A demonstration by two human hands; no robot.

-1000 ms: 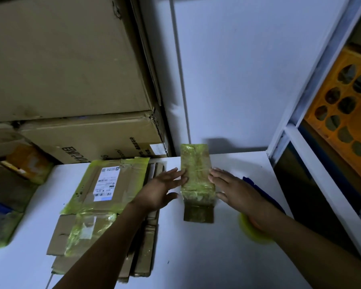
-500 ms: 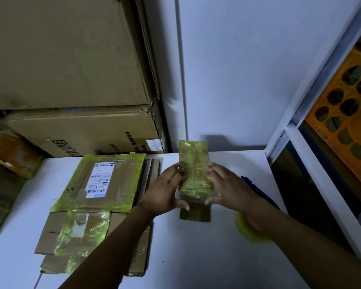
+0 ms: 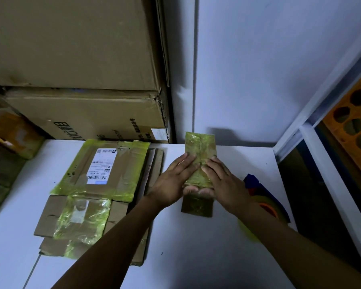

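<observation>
Flattening taped cartons, by the look of it. At 9 o'clock from the hands, a stack of flattened boxes (image 3: 104, 170) lies on the white table (image 3: 196, 257), so that part looks done. The left hand (image 3: 173, 180) has its fingers flat across the small taped box (image 3: 200, 147), thumb tucked at the near edge, pinching it. The right hand (image 3: 223, 182) mirrors that from 3 o'clock. The box sits mid-table, far end towards the wall at 12. I'd guess squashing and stacking it is what's left.
</observation>
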